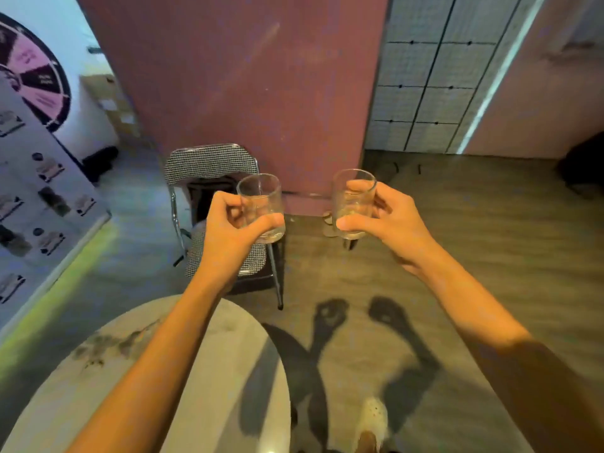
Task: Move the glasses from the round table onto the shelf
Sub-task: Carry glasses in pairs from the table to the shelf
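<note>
Glasses: two clear tumblers held up in the air, one in each hand, above the wooden floor and clear of the table.
Left glass: upright, tilted slightly, in front of a folding chair.
Left hand: fingers curled around the glass's lower half, thumb across its near side.
Right glass: upright, level with the other and well apart from it.
Right hand: wrapped around the glass, thumb lying along its base, fingertips showing through the wall.
Round table: pale marbled top at lower left, beneath the left forearm.
Folding chair: houndstooth-patterned seat and back, standing against a reddish pillar.
Floor: crossed shadows of both arms fall between table and pillar; a pale shoe shows at the bottom edge.
Left wall: a pink and black prize wheel.
</note>
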